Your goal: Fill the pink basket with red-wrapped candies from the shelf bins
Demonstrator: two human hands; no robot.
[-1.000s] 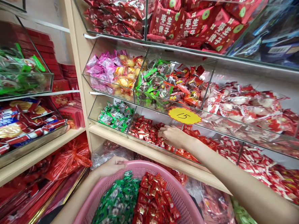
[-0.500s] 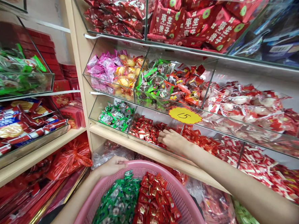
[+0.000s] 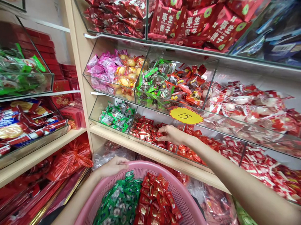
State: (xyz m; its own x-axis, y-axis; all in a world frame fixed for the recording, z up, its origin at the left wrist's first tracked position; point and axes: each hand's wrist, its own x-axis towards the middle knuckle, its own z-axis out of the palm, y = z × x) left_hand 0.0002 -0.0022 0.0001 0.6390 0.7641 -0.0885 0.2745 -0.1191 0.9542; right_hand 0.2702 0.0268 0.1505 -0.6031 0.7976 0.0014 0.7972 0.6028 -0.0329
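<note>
The right hand [image 3: 168, 134] reaches palm-down over red candies [image 3: 145, 128].

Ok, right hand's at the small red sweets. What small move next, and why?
Probably close the right hand gently on a few small red sweets: its fingers are curled down at the pile, and the left hand has the pink basket by its rim, just below.
</note>
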